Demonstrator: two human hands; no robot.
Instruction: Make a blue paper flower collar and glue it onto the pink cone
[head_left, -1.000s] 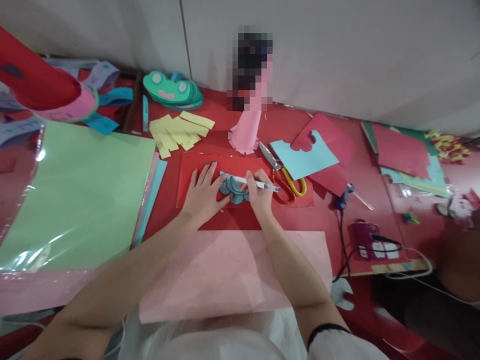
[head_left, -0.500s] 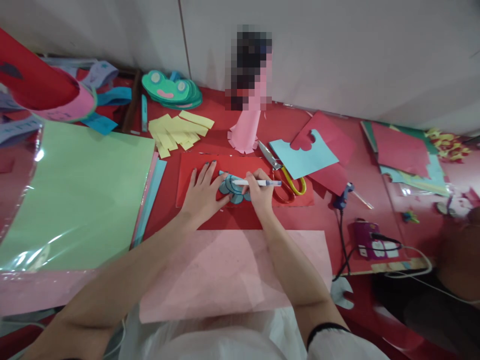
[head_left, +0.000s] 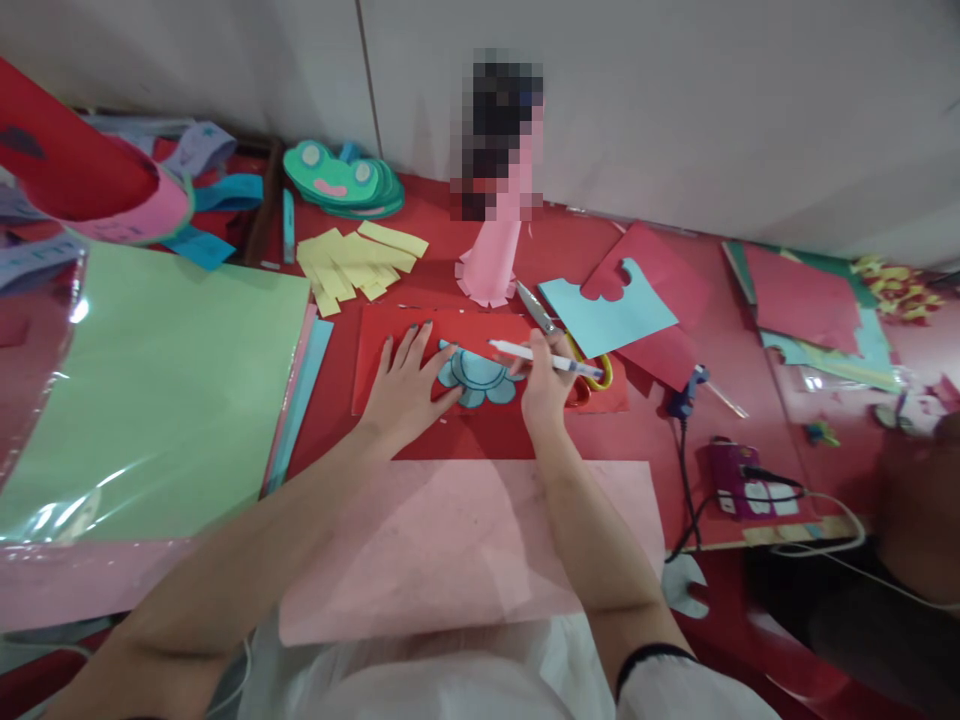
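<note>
Blue paper cut-out (head_left: 480, 370) lies on the red sheet (head_left: 412, 318). The right hand (head_left: 546, 388), gripping the white marker (head_left: 517, 349), has shifted toward 3 o'clock, exposing the drawn arcs (head_left: 480, 388); marking appears paused. The left hand (head_left: 409, 388), spread flat, touches the cut-out's 9 o'clock edge.

A red surface (head_left: 634, 440) carries a bright red rectangular sheet (head_left: 484, 328) centrally, a pale pink paper sheet (head_left: 472, 540) near, yellow paper strips (head_left: 349, 262) far left.

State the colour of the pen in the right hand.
The pen is mostly white; head view, the only one.
</note>
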